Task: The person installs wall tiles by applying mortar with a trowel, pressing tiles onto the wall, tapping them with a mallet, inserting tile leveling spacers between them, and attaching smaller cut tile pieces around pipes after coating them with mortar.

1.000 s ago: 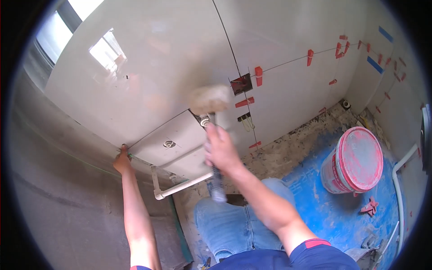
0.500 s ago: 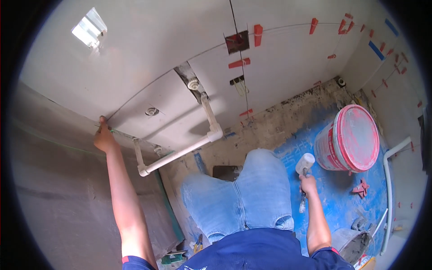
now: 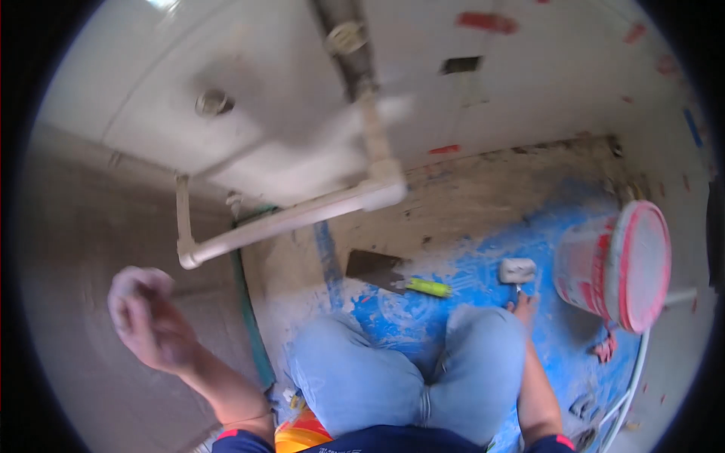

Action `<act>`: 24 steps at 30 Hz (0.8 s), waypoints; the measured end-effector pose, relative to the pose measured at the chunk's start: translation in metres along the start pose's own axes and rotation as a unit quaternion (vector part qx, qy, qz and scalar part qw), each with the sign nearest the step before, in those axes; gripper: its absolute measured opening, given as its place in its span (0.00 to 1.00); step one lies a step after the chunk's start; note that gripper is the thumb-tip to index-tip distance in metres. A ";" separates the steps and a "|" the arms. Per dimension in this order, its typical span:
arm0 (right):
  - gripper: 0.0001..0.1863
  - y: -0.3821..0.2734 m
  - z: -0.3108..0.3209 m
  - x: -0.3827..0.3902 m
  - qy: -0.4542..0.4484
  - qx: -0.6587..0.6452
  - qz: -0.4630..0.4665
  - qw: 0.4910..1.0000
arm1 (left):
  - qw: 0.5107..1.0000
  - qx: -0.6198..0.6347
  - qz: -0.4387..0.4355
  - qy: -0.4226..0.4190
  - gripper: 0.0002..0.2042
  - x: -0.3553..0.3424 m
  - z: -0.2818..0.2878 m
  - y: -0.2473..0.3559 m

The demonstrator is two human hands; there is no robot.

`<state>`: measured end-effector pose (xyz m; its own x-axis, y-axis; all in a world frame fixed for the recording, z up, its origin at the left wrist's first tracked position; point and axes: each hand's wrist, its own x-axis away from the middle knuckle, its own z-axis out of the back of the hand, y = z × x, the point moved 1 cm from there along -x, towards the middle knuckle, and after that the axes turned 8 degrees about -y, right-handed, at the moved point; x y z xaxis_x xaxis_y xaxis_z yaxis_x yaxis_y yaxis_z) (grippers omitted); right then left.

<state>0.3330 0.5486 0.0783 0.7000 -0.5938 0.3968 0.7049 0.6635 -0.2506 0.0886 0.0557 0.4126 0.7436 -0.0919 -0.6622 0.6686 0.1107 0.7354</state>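
My right hand (image 3: 523,305) grips a rubber mallet by its handle, low beside my right knee. The mallet's white head (image 3: 517,270) points away from me, above the blue-coated floor. My left hand (image 3: 147,317) is raised at the left, apart from the wall and just below the corner of a white pipe frame (image 3: 294,219). Motion blurs its fingers, so I cannot tell whether it is open or closed. On the floor ahead of my knees lies a trowel with a dark flat blade (image 3: 371,269) and a yellow-green handle (image 3: 428,287).
The pipe frame juts out from the pale tiled wall (image 3: 257,45). At the right stands a white bucket with a pink-rimmed lid (image 3: 643,266). Red wedges (image 3: 487,22) sit along tile joints. A pale pipe (image 3: 633,377) runs near the right wall. An orange-yellow object (image 3: 303,432) is beside my left leg.
My left hand has come off the wall and back toward me. My view has shifted, and the trowel's handle now shows. The mallet stays in my right hand, its head turned more sideways.
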 end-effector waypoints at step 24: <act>0.26 -0.326 -0.045 -0.048 -0.373 0.022 0.293 0.880 | 0.791 -0.365 0.489 0.053 0.31 0.191 -0.022 -0.448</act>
<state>0.0746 0.3396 0.1011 0.6600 0.3104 0.6842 0.2312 0.7826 -0.5780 -0.0693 0.0108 -0.0464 0.8725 0.4693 0.1359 -0.4360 0.6225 0.6499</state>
